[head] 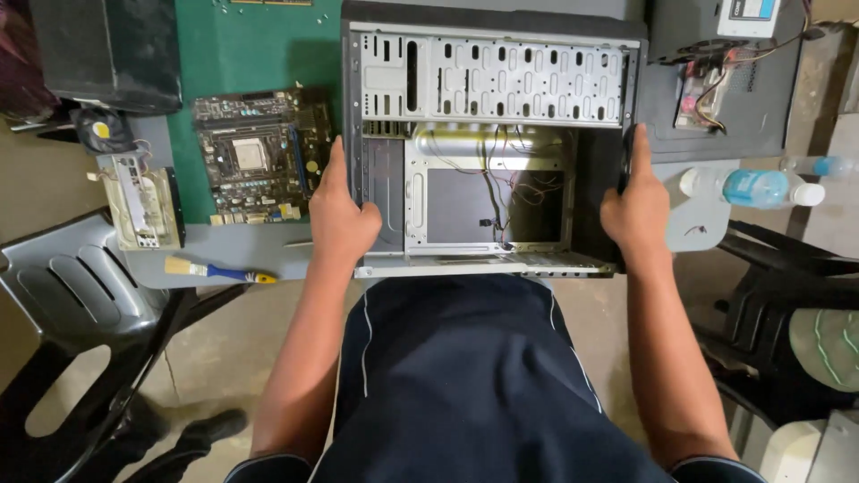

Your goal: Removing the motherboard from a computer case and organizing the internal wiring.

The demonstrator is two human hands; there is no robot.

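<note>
An open, mostly empty metal computer case (488, 80) lies on the table in front of me, with loose thin wires inside its bay. My left hand (340, 215) grips the case's left wall near the front corner. My right hand (637, 207) grips the black right wall, fingers pointing away from me. Both hands hold the case from opposite sides.
A bare motherboard (255, 154) lies on a green mat left of the case. A brush with a blue and yellow handle (219, 270), a small fan (100, 131), a plastic water bottle (756, 188), another dark case panel (716, 107) and black chairs (72, 295) surround the table.
</note>
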